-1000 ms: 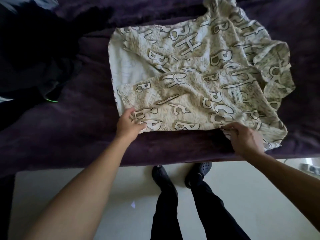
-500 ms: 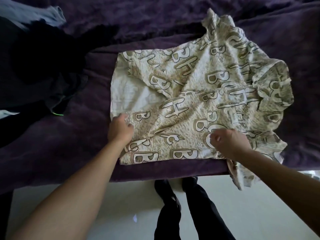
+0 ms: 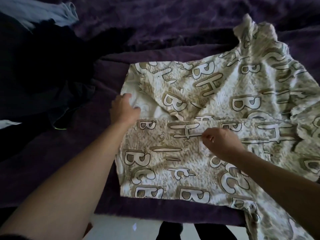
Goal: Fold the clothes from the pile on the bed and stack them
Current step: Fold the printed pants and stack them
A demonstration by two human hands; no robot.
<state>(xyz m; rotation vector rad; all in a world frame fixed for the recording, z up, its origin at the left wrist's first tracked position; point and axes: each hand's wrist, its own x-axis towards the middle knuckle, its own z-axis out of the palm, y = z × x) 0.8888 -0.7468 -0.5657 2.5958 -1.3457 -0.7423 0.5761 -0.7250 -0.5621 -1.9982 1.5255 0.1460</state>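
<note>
My right hand [image 3: 220, 142] pinches the folded edge of the letter-print shirt [image 3: 216, 94] on the bed [image 3: 173, 28]; my left hand [image 3: 125, 110] rests on its left edge, grip unclear

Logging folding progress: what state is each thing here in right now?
printed shirt: partly folded, near flap laid over, one corner hanging off the bed
left hand: gripping the shirt's left edge
right hand: pinching the folded flap
dark clothes: unfolded heap
light blue garment: crumpled

Dark purple plush blanket [image 3: 173, 23] covers the bed [image 3: 155, 211]; pale smooth floor [image 3: 112, 229] below near edge. Light dim.
</note>
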